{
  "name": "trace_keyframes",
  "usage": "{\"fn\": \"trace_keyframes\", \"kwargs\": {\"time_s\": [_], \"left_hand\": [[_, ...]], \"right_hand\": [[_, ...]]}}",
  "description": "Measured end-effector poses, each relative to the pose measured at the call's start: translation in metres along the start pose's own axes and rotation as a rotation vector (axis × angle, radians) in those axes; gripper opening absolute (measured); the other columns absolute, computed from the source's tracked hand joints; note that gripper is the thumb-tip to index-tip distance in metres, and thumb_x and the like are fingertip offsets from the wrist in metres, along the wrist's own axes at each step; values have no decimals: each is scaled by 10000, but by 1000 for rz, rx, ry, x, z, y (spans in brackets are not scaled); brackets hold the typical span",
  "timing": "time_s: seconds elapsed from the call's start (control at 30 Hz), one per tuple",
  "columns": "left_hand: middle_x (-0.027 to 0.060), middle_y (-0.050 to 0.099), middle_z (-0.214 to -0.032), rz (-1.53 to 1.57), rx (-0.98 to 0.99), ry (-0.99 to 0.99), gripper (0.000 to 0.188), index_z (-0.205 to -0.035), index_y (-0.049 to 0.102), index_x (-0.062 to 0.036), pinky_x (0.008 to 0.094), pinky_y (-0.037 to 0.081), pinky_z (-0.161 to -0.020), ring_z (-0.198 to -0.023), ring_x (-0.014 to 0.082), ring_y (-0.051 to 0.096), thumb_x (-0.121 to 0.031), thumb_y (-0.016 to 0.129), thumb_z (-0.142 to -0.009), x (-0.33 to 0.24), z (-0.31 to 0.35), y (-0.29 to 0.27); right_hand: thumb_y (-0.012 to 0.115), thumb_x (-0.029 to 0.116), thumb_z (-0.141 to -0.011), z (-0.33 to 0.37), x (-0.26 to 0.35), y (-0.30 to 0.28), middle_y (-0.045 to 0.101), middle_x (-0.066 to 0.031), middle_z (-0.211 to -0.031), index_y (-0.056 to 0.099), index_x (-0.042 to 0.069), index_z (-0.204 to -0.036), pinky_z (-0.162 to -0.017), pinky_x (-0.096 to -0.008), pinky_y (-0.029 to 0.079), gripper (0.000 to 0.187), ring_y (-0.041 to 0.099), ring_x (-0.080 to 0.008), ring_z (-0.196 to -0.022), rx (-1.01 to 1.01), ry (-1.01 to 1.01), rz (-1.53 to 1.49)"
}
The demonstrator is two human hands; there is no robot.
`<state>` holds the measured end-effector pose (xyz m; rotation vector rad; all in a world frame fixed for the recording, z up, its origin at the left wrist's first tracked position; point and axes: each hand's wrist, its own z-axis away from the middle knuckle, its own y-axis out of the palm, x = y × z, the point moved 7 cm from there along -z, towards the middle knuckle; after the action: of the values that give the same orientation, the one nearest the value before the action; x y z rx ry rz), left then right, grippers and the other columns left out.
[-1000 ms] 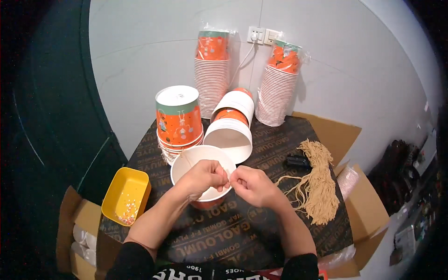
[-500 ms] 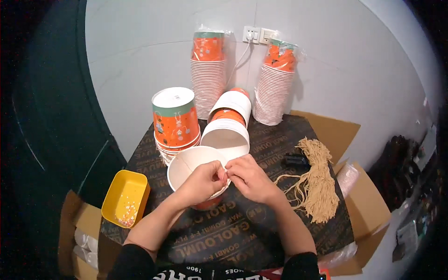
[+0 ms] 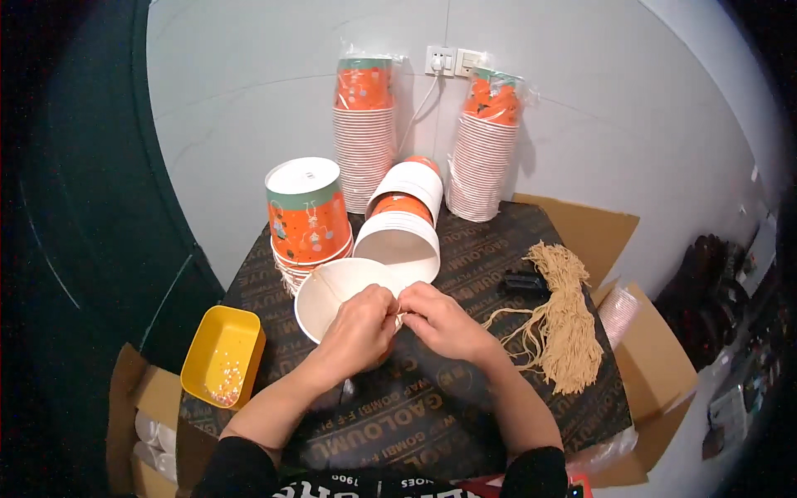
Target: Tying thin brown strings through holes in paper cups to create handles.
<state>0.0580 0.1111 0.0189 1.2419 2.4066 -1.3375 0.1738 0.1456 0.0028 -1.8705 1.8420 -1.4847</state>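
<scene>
A white-lined paper bucket [image 3: 320, 295] is tilted in front of me, its mouth facing up toward me. A thin tan cord [image 3: 330, 288] runs across its inside wall. Over the near right of its rim, my left hand [image 3: 363, 325] pinches the cord, its fingers closed. Right beside it, my right hand [image 3: 442, 321] is also closed, thumb and fingers pinching at the cord, fingertips almost touching the left ones. The exact spot between the fingertips is mostly hidden. A hank of tan cords [image 3: 566, 332] lies to the right of my right hand.
Upside-down orange buckets [image 3: 307, 220] are stacked behind at left, with nested buckets [image 3: 398, 245] lying beside them. Two wrapped stacks, a left one [image 3: 364, 141] and a right one [image 3: 483, 158], stand by the wall. A yellow bin [image 3: 199, 361] holds small beads. A black object [image 3: 523, 284] lies by the hank.
My left hand has rolled over, its back now turned more upward, and both hands stay at the bucket's rim. The view has shifted slightly.
</scene>
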Motion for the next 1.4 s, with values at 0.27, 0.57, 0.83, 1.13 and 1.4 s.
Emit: {"fn": "trace_keyframes", "kwargs": {"time_s": [0.27, 0.57, 0.83, 1.13, 1.4], "left_hand": [[201, 644, -765, -73, 70, -85, 131, -872, 578, 8, 415, 513, -612, -719, 374, 654, -66, 667, -810, 2, -1, 2], [176, 651, -771, 51, 175, -134, 138, -891, 586, 1, 373, 514, -635, -710, 313, 664, -95, 667, -834, 10, -2, 4], [116, 636, -755, 214, 233, -229, 98, -882, 574, 14, 308, 489, -643, -711, 166, 616, -69, 623, -862, 18, -1, 1], [210, 635, -734, 210, 215, -339, 132, -818, 584, 33, 405, 494, -657, -720, 334, 652, -99, 589, -823, 33, -1, -4], [170, 653, -722, 164, 246, -307, 126, -828, 607, 31, 378, 500, -642, -688, 280, 661, -93, 595, -813, 33, -4, -6]], "right_hand": [[543, 12, -865, 0, -3, 1, 554, -142, -975, 572, -16, -967, -850, -367, 458, 109, 559, -307, -953, -16, 5, -95], [573, 56, -874, -1, -10, 1, 554, -130, -904, 543, 3, -896, -795, -361, 469, 65, 571, -286, -865, -5, 74, -223], [575, 61, -874, -1, -3, -2, 563, -129, -948, 538, 0, -871, -826, -364, 471, 72, 579, -284, -897, 0, 65, -204], [560, -3, -831, 6, 15, -6, 519, -137, -987, 523, 4, -868, -811, -374, 465, 53, 534, -319, -918, 65, -11, 116], [543, 4, -822, 0, 23, -7, 522, -170, -1044, 527, -8, -849, -734, -365, 488, 33, 579, -307, -848, 22, -25, -39]]}}
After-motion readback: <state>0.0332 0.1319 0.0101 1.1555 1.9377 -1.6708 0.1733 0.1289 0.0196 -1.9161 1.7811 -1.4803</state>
